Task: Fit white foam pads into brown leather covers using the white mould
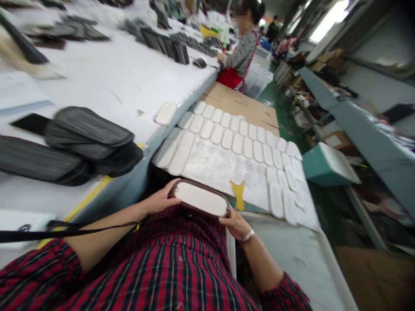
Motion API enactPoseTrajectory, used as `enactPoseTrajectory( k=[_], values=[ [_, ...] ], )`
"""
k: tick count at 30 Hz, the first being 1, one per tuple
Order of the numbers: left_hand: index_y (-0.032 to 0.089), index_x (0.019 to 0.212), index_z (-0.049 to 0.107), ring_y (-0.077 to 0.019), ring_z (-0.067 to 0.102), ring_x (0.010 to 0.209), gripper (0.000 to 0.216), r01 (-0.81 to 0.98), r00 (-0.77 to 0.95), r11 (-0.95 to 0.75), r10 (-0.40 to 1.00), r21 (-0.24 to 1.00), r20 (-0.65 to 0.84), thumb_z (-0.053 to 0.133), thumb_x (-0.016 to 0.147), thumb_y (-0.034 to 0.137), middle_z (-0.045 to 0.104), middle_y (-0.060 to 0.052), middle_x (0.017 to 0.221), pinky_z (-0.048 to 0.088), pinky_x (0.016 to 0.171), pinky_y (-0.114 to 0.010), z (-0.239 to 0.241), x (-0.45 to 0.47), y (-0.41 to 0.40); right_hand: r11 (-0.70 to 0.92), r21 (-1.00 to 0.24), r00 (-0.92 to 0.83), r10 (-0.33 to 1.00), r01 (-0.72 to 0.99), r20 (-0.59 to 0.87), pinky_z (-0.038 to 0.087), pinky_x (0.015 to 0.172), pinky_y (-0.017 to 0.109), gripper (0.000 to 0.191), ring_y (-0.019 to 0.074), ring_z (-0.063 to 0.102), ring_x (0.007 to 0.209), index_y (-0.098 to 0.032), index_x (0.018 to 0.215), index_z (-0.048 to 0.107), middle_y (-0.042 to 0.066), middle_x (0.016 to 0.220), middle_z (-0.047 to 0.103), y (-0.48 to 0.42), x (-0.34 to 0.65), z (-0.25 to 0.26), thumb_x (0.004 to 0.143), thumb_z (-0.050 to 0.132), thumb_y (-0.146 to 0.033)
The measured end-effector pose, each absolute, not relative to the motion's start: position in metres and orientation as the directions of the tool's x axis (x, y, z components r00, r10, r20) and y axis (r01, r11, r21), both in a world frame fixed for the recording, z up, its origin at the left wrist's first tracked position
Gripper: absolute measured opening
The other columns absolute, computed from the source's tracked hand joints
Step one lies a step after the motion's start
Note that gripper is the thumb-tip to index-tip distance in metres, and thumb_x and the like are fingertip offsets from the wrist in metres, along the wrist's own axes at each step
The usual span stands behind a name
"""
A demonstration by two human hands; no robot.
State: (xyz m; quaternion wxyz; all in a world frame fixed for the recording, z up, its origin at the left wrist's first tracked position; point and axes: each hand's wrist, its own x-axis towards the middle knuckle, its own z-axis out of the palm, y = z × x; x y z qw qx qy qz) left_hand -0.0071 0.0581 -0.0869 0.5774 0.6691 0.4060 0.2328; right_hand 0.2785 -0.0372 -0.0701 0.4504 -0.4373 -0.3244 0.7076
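Observation:
Both my hands hold one shoe insole (201, 199), white on top with a dark brown rim, close to my body. My left hand (159, 199) grips its left end with the thumb on top. My right hand (236, 223), with a watch on the wrist, grips its right end. Just beyond it lies a board (223, 166) covered with several white insoles in rows, and a yellow scraper-like piece (239, 193) rests on it.
Dark grey insoles (89, 138) are stacked on the white workbench (106, 73) at my left. Another person in a red apron (240, 56) works further along the bench. A teal bin (327, 164) and a conveyor (366, 129) stand at the right.

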Motion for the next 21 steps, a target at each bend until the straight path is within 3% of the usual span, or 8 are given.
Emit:
enactPoseTrajectory(
  k=[7, 12, 15, 18, 20, 21],
  values=[
    [0.015, 0.138, 0.018, -0.0227, 0.042, 0.119, 0.088, 0.296, 0.571, 0.000, 0.801, 0.955, -0.177, 0.065, 0.068, 0.039, 0.042, -0.012, 0.132, 0.031, 0.102, -0.035, -0.080, -0.012, 0.058, -0.574, -0.786, -0.314, 0.808, -0.229, -0.499, 0.036, 0.097, 0.044, 0.062, 0.0279, 0.053, 0.110, -0.026, 0.111, 0.058, 0.012, 0.109, 0.062, -0.025, 0.287, -0.075, 0.051, 0.073, -0.023],
    [0.017, 0.137, 0.023, -0.0256, 0.047, 0.115, 0.088, 0.449, 0.554, -0.071, 0.804, 0.891, -0.215, 0.067, 0.066, 0.044, 0.047, -0.012, 0.129, 0.036, 0.099, -0.037, -0.065, -0.015, 0.049, -0.463, -0.886, -0.177, 0.875, -0.025, -0.451, 0.034, 0.099, 0.047, 0.065, 0.0312, 0.051, 0.111, -0.025, 0.115, 0.057, 0.015, 0.111, 0.060, -0.021, 0.288, -0.083, 0.052, 0.071, -0.033],
    [0.018, 0.130, 0.038, -0.0243, 0.045, 0.117, 0.067, 0.518, 0.466, -0.271, 0.885, 0.811, -0.002, 0.060, 0.073, 0.046, 0.047, -0.011, 0.131, 0.034, 0.100, -0.035, -0.037, -0.032, 0.054, -0.320, -0.929, -0.124, 0.930, 0.187, -0.346, 0.029, 0.103, 0.044, 0.075, 0.0309, 0.044, 0.118, -0.022, 0.121, 0.051, 0.017, 0.125, 0.051, -0.019, 0.302, -0.098, 0.051, 0.073, -0.036],
    [0.019, 0.114, 0.053, -0.0208, 0.051, 0.106, 0.037, 0.693, 0.243, -0.424, 0.899, 0.583, 0.365, 0.047, 0.084, 0.040, 0.058, -0.009, 0.113, 0.037, 0.096, -0.035, 0.004, -0.069, 0.078, -0.293, -0.922, -0.059, 0.947, 0.253, -0.316, 0.029, 0.104, 0.039, 0.089, 0.0285, 0.034, 0.126, -0.017, 0.134, 0.034, 0.017, 0.138, 0.035, -0.022, 0.325, -0.112, 0.057, 0.066, -0.049],
    [0.016, 0.110, 0.055, -0.0220, 0.051, 0.104, 0.034, 0.861, 0.107, -0.326, 0.867, 0.390, 0.486, 0.044, 0.086, 0.037, 0.060, -0.010, 0.107, 0.035, 0.096, -0.037, 0.031, -0.099, 0.101, -0.324, -0.910, 0.029, 0.944, 0.260, -0.328, 0.030, 0.104, 0.036, 0.095, 0.0269, 0.029, 0.129, -0.014, 0.139, 0.021, 0.017, 0.142, 0.026, -0.026, 0.340, -0.115, 0.062, 0.060, -0.055],
    [0.014, 0.111, 0.055, -0.0235, 0.049, 0.106, 0.036, 0.928, 0.082, -0.236, 0.884, 0.287, 0.460, 0.045, 0.085, 0.037, 0.058, -0.012, 0.110, 0.034, 0.096, -0.038, 0.041, -0.114, 0.114, -0.339, -0.904, 0.058, 0.940, 0.262, -0.336, 0.031, 0.103, 0.035, 0.096, 0.0264, 0.028, 0.129, -0.014, 0.139, 0.017, 0.017, 0.143, 0.024, -0.029, 0.348, -0.115, 0.064, 0.058, -0.057]
  ],
)
